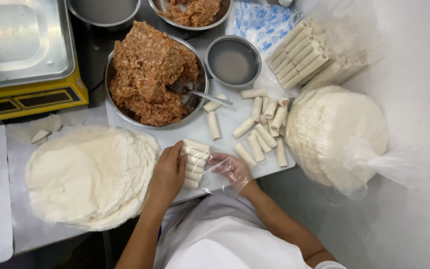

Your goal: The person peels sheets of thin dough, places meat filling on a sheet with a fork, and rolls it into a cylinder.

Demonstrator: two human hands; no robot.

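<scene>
A short row of pale rolled wrappers [194, 163] lies stacked side by side near the front edge of the white board [225, 117]. My left hand [167, 174], bare, presses against the left end of the row. My right hand [231, 169], in a clear plastic glove, touches the right end. More finished rolls [264, 130] lie scattered further right on the board. A metal bowl [113, 107] of orange-brown minced filling [148, 72] with a fork [200, 93] stands behind the row.
A round stack of thin wrappers [90, 174] lies at the left; another stack in a plastic bag [337, 134] at the right. A small bowl of liquid [233, 61], a bag of packed rolls [304, 52], and a yellow scale [26, 55] stand at the back.
</scene>
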